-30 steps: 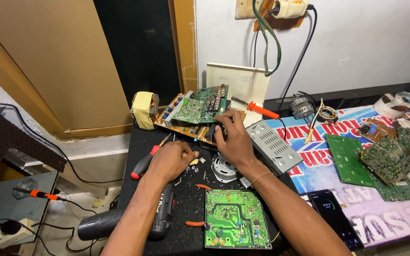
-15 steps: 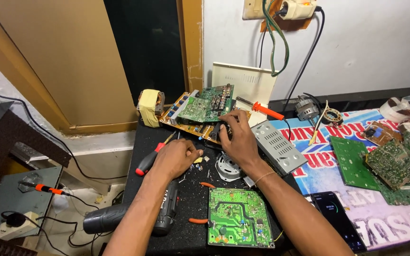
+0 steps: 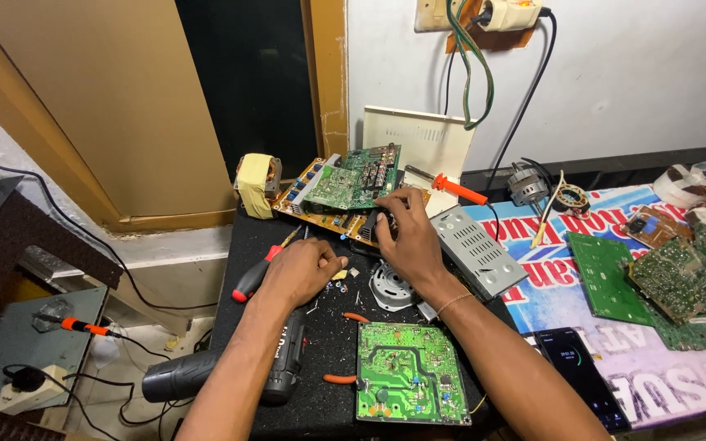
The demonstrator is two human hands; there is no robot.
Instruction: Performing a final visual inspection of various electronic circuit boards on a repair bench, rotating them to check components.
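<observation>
My left hand point(image 3: 302, 270) rests on the black mat point(image 3: 239, 245), fingers curled around something small that I cannot make out, beside a red-handled screwdriver point(image 3: 253, 276). My right hand point(image 3: 406, 234) reaches forward and grips a small dark part at the edge of the tan circuit board point(image 3: 314, 206), which carries a green board point(image 3: 355, 178) on top. A round silver motor part point(image 3: 390, 287) lies just under my right wrist. A green circuit board point(image 3: 408, 372) lies between my forearms.
A black cordless drill point(image 3: 230, 371) lies by my left forearm. A grey vented metal cover point(image 3: 477, 249), an orange-handled soldering iron point(image 3: 451, 185), a phone point(image 3: 578, 371) and more green boards point(image 3: 668, 282) lie to the right. A taped transformer point(image 3: 255, 184) stands at the mat's back left corner.
The view has shifted slightly. My right hand has stayed at the stacked boards and my left hand has stayed curled on the mat.
</observation>
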